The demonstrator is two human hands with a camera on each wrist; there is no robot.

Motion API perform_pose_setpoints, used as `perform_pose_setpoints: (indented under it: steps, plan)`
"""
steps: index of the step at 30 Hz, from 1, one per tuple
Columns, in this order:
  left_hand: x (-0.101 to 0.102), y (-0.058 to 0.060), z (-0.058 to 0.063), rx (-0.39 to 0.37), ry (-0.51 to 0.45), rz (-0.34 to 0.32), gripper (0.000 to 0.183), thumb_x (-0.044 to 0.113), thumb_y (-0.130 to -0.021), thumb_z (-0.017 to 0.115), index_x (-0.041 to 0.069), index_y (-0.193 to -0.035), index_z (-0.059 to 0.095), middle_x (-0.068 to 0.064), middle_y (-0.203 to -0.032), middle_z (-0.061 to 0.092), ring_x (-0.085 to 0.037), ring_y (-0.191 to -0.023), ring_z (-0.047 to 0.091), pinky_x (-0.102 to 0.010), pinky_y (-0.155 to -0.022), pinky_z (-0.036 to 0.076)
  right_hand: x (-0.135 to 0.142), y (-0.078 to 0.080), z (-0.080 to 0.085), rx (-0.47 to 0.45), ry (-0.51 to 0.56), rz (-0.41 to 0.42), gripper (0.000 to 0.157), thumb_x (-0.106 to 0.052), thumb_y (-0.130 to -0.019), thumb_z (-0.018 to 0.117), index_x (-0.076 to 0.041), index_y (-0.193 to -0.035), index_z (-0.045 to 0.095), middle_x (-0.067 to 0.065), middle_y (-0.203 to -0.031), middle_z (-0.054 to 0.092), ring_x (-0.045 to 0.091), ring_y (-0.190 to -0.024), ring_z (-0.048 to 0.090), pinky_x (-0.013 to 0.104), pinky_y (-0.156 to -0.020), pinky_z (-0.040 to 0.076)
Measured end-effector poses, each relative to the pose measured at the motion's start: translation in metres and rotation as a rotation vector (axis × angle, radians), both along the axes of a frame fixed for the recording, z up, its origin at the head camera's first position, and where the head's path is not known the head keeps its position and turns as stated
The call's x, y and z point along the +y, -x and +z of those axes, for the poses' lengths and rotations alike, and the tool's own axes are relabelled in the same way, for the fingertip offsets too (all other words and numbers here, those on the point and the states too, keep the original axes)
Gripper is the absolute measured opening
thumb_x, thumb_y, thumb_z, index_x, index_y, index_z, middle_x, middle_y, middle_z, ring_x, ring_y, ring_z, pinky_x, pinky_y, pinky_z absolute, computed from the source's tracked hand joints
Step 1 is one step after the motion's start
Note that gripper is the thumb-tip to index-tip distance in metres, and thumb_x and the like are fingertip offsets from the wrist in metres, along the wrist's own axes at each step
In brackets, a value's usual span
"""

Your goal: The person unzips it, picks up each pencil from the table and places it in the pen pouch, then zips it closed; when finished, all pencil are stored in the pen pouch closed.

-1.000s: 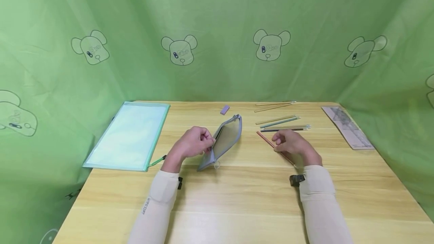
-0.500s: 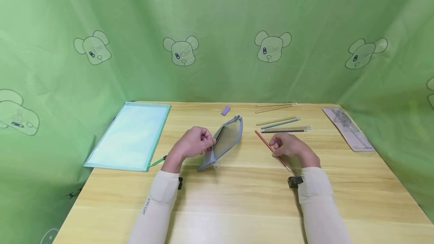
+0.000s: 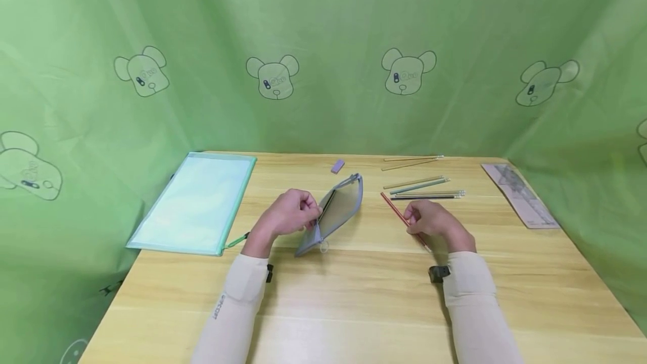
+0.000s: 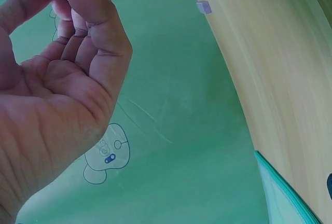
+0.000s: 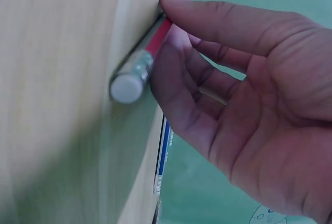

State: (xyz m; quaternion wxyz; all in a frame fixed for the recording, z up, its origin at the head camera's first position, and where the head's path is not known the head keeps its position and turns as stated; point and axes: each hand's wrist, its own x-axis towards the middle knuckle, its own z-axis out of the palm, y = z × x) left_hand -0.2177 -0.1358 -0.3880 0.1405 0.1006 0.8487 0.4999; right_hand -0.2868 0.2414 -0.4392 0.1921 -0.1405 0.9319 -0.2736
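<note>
My left hand [image 3: 290,210] pinches the rim of a grey-blue zip pencil pouch [image 3: 343,209], which stands tilted on the table with its mouth apart. A dark, thin strip shows inside the opening; I cannot tell what it is. To the right, my right hand [image 3: 433,222] holds a red pencil [image 3: 392,204] between thumb and fingers. In the right wrist view the pencil's white eraser [image 5: 127,88] points toward the camera, close to the tabletop. Beyond that hand lie several loose pencils, among them a teal pencil [image 3: 419,186] and a dark pencil [image 3: 422,198].
A pale blue zip folder [image 3: 194,204] lies at the left, its green pull [image 3: 236,240] toward the pouch. Behind the pouch is a purple eraser [image 3: 337,166]. A pinkish flat sheet with a ruler-like shape [image 3: 520,195] lies by the right edge. Green curtain [image 3: 323,111] surrounds the table.
My right hand has shifted slightly left, and the red pencil in its fingers has moved and turned a little with it. The left hand keeps its hold on the pouch.
</note>
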Motion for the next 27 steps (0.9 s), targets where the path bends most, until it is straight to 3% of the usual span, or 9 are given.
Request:
perform_pose_setpoints:
  steps: [21, 27]
  plan:
    - [0.0, 0.001, 0.0, 0.012, 0.004, -0.007, 0.017, 0.015, -0.105, 0.066, 0.005, -0.09, 0.066, -0.007, -0.082, 0.073, -0.039, -0.085, 0.078, -0.023, -0.06, 0.05, -0.022, -0.003, -0.006, 0.0, -0.031, 0.038, 0.026, 0.001, -0.09, 0.074, -0.002, -0.113, 0.062, 0.007, -0.084, 0.067, 0.018, -0.075, 0.062, 0.032, -0.074, 0.05]
    - [0.0, 0.0, 0.002, 0.015, 0.008, -0.004, 0.017, 0.015, -0.105, 0.067, 0.006, -0.09, 0.066, -0.007, -0.081, 0.072, -0.04, -0.086, 0.078, -0.022, -0.06, 0.05, -0.023, -0.004, -0.003, -0.021, 0.027, 0.023, 0.024, 0.003, -0.092, 0.071, 0.0, -0.115, 0.062, 0.011, -0.092, 0.071, 0.019, -0.076, 0.066, 0.031, -0.071, 0.056]
